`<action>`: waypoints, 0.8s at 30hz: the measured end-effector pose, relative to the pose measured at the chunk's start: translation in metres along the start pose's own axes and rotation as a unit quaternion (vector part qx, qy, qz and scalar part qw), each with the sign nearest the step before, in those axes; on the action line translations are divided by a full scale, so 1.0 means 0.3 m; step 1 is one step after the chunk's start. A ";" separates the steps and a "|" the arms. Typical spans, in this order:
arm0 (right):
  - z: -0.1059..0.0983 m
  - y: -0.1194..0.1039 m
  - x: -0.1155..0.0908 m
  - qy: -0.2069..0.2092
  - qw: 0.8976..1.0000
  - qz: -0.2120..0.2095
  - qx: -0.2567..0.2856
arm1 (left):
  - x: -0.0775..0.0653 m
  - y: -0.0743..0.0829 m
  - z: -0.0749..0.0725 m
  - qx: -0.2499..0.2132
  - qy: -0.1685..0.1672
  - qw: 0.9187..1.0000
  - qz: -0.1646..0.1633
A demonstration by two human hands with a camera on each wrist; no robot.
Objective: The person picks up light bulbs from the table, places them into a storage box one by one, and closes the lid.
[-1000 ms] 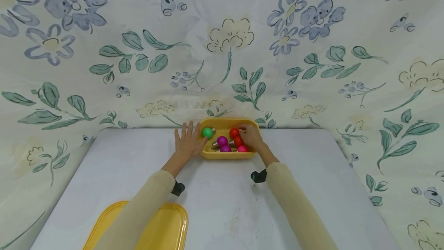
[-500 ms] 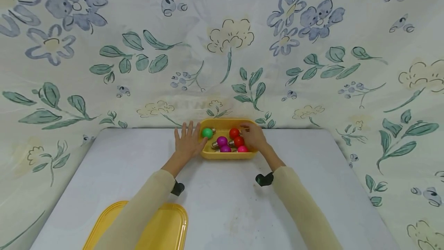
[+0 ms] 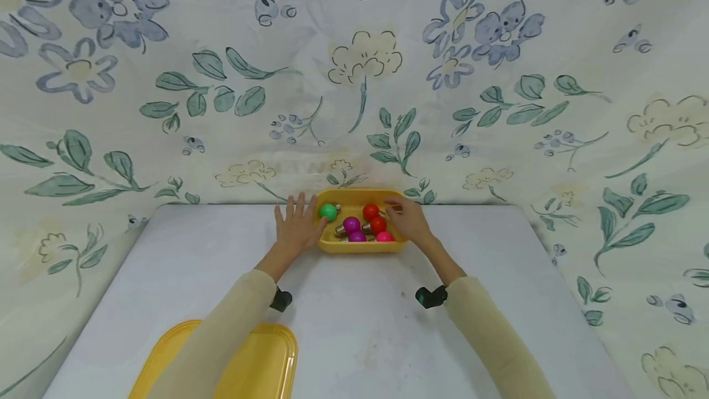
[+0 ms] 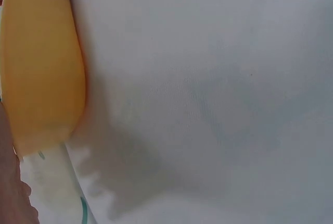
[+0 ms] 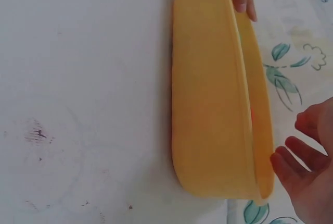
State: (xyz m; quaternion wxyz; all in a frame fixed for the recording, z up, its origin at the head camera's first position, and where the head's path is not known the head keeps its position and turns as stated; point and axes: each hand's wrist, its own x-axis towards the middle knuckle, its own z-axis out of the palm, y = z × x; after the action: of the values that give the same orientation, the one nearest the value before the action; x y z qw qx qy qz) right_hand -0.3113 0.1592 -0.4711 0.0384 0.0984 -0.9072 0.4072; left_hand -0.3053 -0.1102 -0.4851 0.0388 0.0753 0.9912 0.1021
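A yellow plastic bin [image 3: 362,249] stands against the back edge of the table with several coloured light bulbs inside. A green bulb [image 3: 328,212] lies at its left end, two purple bulbs [image 3: 351,225] near the middle. Toward the right are two red bulbs [image 3: 370,212] and a pink bulb [image 3: 384,236]. My left hand [image 3: 296,226] rests at the bin's left rim with fingers spread and thumb over the edge. Over the right rim is my right hand [image 3: 410,220], beside the red bulbs. In the right wrist view its fingers [image 5: 304,164] are loosely bent around nothing.
On the front left of the white table [image 3: 354,319] lies a yellow tray [image 3: 263,356], partly covered by my left sleeve [image 3: 221,331]. A flower-printed cloth [image 3: 354,134] hangs right behind the table's back edge.
My right hand has drawn a little to the right, off the red bulbs, and its forearm has shifted right too. The left hand stays at the bin's rim. The head view has turned slightly.
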 end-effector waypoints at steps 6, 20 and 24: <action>-0.009 -0.022 -0.050 0.017 0.998 -0.035 0.041 | -0.032 -0.014 -0.004 -0.036 0.023 0.999 0.005; 0.018 -0.099 -0.278 0.028 0.991 -0.063 0.115 | -0.274 -0.077 -0.046 -0.117 0.028 0.991 0.054; 0.057 -0.114 -0.335 0.010 0.989 -0.070 0.128 | -0.354 -0.103 -0.059 -0.130 0.023 0.989 0.061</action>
State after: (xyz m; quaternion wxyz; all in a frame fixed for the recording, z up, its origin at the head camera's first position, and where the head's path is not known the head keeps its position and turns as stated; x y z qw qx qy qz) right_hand -0.2056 0.1390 -0.4726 0.0625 0.1620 -0.8379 0.5175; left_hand -0.2066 -0.1602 -0.4677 0.0195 0.1281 0.9636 0.2340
